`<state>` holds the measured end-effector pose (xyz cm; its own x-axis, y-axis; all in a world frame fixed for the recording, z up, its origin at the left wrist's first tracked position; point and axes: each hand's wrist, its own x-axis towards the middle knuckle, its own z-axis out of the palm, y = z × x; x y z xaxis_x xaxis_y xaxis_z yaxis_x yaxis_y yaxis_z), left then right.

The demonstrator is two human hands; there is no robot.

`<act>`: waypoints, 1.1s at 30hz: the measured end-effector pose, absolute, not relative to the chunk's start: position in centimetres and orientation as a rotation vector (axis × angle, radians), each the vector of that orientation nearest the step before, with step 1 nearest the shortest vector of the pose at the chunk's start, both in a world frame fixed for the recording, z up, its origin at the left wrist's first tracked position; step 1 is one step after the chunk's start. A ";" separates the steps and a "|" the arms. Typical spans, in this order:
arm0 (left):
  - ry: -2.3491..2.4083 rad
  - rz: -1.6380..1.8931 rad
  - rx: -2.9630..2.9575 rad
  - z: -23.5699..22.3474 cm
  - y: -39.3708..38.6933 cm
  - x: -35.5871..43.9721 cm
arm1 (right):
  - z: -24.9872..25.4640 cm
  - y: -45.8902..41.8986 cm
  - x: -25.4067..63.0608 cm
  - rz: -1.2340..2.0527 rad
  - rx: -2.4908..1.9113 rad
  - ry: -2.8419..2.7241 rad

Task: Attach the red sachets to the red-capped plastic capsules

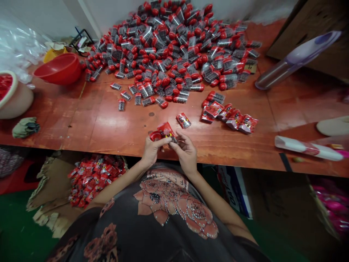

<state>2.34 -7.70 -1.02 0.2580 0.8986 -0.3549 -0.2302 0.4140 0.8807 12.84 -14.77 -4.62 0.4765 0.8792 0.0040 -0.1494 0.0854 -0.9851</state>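
Note:
At the table's near edge, my left hand (151, 150) is closed on a small red printed packet (165, 128), thumb on top. A second red wrapper (155, 136) shows beside it in the same hand; whether the two are joined I cannot tell. My right hand (187, 153) pinches the packet's lower right corner between thumb and fingers. Just beyond my hands lies another red packet (183, 120), flat on the table. A short row of similar packets (236, 118) rests farther right.
A large heap of clear, red-capped small bottles (169, 47) covers the table's back. Left stand a red bowl (58, 69) and a white bucket (20, 100). Right are a purple-handled clear tube (294, 62) and a white roll (305, 147). Below, a cardboard box (51, 182) holds red packets.

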 end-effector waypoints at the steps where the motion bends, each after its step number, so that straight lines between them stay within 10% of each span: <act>1: 1.016 0.855 0.810 -1.1 -7.7 2.3 | -4.7 -14.7 12.8 0.890 -1.237 -0.728; 33: 0.963 1.059 0.497 -2.6 -0.1 -0.3 | -4.4 -3.9 13.0 0.716 -1.665 -1.585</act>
